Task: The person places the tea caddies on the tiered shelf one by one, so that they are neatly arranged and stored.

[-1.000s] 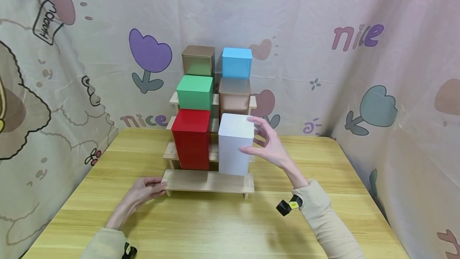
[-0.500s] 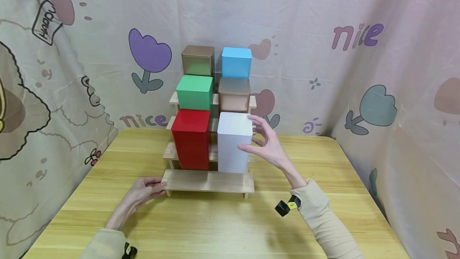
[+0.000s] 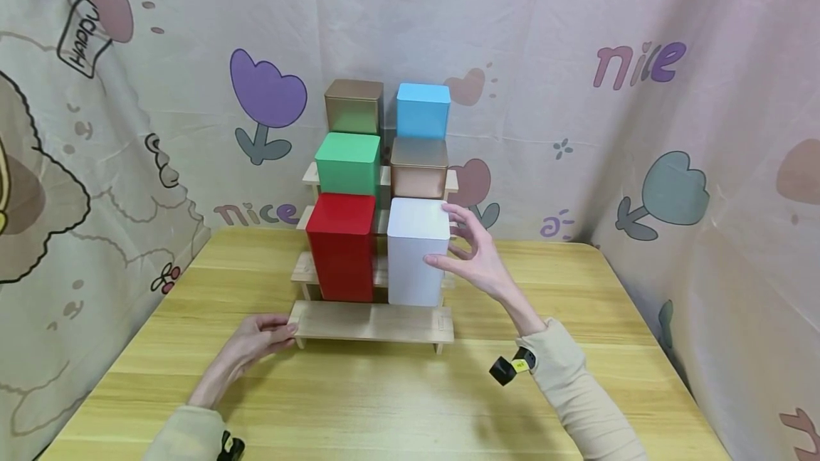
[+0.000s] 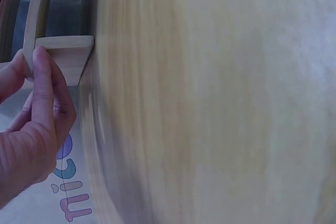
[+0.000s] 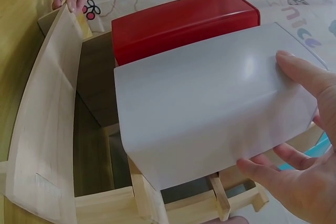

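A tall white box (image 3: 410, 265) stands upright on the second step of a stepped wooden rack (image 3: 371, 322), to the right of a tall red box (image 3: 342, 255). My right hand (image 3: 479, 255) grips the white box from its right side, thumb on the front face and fingers at the side and back. In the right wrist view, the thumb (image 5: 302, 72) and fingertips (image 5: 257, 169) touch its faces near the top. My left hand (image 3: 256, 340) pinches the left end of the rack's lowest step; the left wrist view shows thumb and fingers on that wooden edge.
Higher steps carry a green box (image 3: 348, 162), a copper-coloured box (image 3: 419, 169), a bronze box (image 3: 354, 105) and a blue box (image 3: 423, 111). The rack stands on a wooden table (image 3: 544, 390). A printed curtain (image 3: 525, 105) hangs close behind and at both sides.
My right hand has shifted the white box slightly back and to the left, level with the red box. The left hand keeps its place on the lowest step.
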The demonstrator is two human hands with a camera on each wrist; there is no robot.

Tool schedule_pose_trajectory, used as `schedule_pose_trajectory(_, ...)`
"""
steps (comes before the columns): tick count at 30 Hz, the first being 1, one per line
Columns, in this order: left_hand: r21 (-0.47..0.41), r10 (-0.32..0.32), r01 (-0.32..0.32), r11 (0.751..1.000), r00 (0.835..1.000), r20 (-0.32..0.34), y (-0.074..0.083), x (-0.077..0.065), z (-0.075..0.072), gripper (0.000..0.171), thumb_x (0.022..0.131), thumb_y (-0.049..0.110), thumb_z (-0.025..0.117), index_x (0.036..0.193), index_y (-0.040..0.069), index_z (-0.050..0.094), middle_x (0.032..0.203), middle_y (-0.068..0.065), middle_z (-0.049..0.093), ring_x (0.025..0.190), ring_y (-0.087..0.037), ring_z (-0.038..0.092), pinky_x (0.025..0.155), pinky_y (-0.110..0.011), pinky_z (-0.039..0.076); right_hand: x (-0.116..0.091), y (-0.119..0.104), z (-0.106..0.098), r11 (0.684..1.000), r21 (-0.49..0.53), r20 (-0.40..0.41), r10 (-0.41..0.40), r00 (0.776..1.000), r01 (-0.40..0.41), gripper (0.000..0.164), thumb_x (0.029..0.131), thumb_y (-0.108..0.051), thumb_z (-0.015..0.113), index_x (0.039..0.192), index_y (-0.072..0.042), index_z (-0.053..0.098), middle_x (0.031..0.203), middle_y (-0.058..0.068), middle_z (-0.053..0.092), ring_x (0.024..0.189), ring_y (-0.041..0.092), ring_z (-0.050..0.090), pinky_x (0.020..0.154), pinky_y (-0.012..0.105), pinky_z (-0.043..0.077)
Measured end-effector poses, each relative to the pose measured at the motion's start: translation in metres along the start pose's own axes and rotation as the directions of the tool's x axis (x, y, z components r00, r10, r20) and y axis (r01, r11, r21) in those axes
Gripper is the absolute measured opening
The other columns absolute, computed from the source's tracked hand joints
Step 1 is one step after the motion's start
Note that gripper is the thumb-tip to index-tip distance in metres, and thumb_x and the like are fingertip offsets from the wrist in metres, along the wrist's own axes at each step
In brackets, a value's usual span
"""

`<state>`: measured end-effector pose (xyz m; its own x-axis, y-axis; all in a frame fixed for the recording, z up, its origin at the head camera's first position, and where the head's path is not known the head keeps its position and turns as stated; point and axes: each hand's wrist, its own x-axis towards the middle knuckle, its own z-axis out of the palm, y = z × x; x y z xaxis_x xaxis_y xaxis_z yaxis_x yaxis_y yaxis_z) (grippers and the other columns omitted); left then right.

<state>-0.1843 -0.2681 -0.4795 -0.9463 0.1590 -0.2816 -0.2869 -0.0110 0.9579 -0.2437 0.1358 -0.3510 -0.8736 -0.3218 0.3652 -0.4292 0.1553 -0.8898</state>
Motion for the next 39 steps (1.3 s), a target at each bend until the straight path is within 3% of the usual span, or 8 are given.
schedule_pose_trajectory(14,0.027,0.001,-0.001,1.0,1.0,-0.002,0.0015,0.0013,-0.0001,0.058,0.097,-0.006,0.058,0.138,-0.03,0.025,0.1,-0.007,0.062,0.086,-0.007,0.068,0.086,-0.019,0.064,0.0009,0.0004,-0.0002,1.0,0.006,-0.005,-0.016,1.0,0.016,0.082,0.08,-0.008,0.083,0.148,-0.028,0.042,0.142,0.007,0.049,0.129,0.031,0.054,0.113,0.059,0.049)
schedule_pose_trajectory(23,-0.012,0.012,-0.012,1.0,1.0,0.015,0.0014,0.0013,0.0004,0.051,0.096,-0.007,0.06,0.134,-0.03,0.034,0.093,-0.003,0.065,0.084,-0.007,0.069,0.084,-0.019,0.065,0.0008,0.0004,0.0,1.0,0.004,-0.01,-0.012,1.0,0.012,0.083,0.081,-0.008,0.083,0.149,-0.029,0.042,0.143,0.007,0.048,0.13,0.03,0.053,0.112,0.054,0.052)
schedule_pose_trajectory(31,0.014,0.005,-0.005,1.0,1.0,0.006,0.0007,0.001,0.0005,0.056,0.096,-0.006,0.059,0.136,-0.03,0.029,0.097,-0.005,0.063,0.085,-0.007,0.069,0.085,-0.018,0.064,-0.0002,0.0018,0.0007,1.0,0.016,-0.007,-0.013,1.0,0.013,0.083,0.081,-0.009,0.083,0.15,-0.03,0.04,0.144,0.007,0.046,0.127,0.03,0.053,0.111,0.053,0.053)
schedule_pose_trajectory(39,0.025,-0.008,0.008,1.0,1.0,-0.007,0.0018,-0.0003,0.0002,0.058,0.096,-0.005,0.06,0.137,-0.03,0.028,0.097,-0.006,0.063,0.085,-0.007,0.069,0.085,-0.018,0.064,-0.0006,0.005,0.0039,0.995,0.054,-0.029,-0.085,0.996,0.086,0.084,0.081,-0.003,0.081,0.151,-0.02,0.038,0.144,0.009,0.048,0.125,0.03,0.055,0.108,0.048,0.055)
